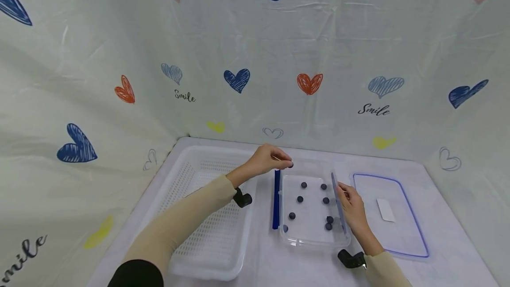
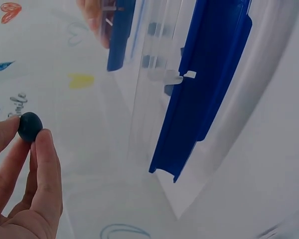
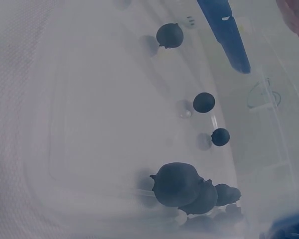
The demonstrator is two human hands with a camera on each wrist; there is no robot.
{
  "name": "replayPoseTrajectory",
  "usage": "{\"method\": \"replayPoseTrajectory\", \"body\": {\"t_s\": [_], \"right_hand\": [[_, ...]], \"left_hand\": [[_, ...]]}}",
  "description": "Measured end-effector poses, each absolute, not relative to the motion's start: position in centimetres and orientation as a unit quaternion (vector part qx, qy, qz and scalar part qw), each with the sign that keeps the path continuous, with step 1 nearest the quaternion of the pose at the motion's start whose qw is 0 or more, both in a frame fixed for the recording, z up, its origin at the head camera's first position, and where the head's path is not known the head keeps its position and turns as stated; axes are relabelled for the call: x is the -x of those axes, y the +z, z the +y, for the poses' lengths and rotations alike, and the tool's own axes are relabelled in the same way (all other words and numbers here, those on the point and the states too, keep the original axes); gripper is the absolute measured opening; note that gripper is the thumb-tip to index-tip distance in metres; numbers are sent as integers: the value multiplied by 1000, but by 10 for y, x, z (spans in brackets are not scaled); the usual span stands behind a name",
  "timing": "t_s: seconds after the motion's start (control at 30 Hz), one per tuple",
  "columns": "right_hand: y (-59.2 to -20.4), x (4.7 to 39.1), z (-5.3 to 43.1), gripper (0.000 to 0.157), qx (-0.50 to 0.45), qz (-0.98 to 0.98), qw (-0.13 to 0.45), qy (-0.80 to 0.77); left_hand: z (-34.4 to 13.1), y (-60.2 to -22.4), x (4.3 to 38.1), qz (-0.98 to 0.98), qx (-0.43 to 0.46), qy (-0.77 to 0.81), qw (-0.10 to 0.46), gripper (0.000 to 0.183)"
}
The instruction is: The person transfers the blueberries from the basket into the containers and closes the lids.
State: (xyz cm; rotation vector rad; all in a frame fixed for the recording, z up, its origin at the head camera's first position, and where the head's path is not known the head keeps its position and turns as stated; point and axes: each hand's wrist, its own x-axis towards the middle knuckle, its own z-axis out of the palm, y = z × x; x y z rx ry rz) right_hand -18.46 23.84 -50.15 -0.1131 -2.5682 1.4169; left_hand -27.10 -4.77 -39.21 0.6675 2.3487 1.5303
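My left hand [image 1: 268, 159] pinches a blueberry [image 2: 30, 127] between thumb and fingertips, above the far left corner of a clear plastic box [image 1: 311, 243]. Several dark blueberries [image 3: 177, 184] lie spread over the floor of that box, two of them close together near its right side. The right hand [image 1: 353, 209] grips the box at its right side, by the raised blue latch flap [image 1: 338, 203]. Along the left side another blue latch flap [image 2: 214, 64] hangs folded outward.
A white perforated basket [image 1: 239, 265] stands to the left of the box. To the right lies a clear lid [image 1: 402, 234] with a blue seal and a white label [image 1: 385, 210]. A heart-printed curtain [image 1: 275, 48] hangs behind the table.
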Motion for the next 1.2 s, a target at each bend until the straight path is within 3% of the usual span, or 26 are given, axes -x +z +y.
{"method": "replayPoseTrajectory", "body": {"t_s": [0.8, 1.2], "right_hand": [[-501, 185, 238, 49, 43, -873, 96, 476], [-501, 184, 237, 51, 32, -867, 89, 489]], "left_hand": [[-63, -398, 277, 822, -211, 518, 106, 20], [-98, -409, 280, 838, -176, 516, 24, 24]]}}
